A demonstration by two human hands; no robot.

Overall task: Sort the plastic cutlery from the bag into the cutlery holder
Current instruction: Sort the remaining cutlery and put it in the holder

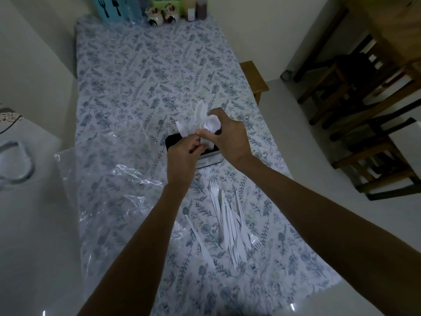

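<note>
A dark cutlery holder point(171, 142) stands mid-table on the floral cloth, with white plastic knives point(199, 112) sticking up from it. My right hand point(230, 135) is closed around a bunch of white plastic spoons point(211, 124) over the holder. My left hand point(182, 158) is just in front of the holder, its fingers pinched at the spoon handles. A loose pile of white forks and knives point(230, 220) lies on the table nearer to me. The clear plastic bag point(123, 192) lies crumpled to the left.
The table point(136, 76) runs away from me, with a teal box, ceramic figurines point(159, 15) and bottles point(196, 8) at its far end. Wooden chairs point(364, 92) stand on the right. A white appliance with a glass lid point(13, 163) is at the left.
</note>
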